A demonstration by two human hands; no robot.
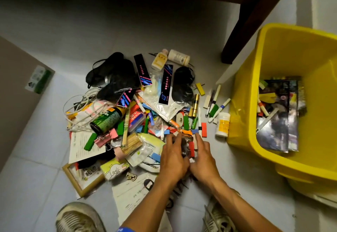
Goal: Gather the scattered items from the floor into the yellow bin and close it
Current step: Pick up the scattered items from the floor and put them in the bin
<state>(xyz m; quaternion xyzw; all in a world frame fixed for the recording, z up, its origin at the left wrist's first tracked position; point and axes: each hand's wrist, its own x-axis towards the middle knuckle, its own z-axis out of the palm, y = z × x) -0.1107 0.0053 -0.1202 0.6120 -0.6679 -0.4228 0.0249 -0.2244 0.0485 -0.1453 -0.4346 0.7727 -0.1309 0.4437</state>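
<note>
Cupping a small clump of blocks (189,147) between them, the left hand (173,157) and right hand (202,159) curled inward; the yellow bin (255,93) stood rightward, nearer the right hand.
</note>
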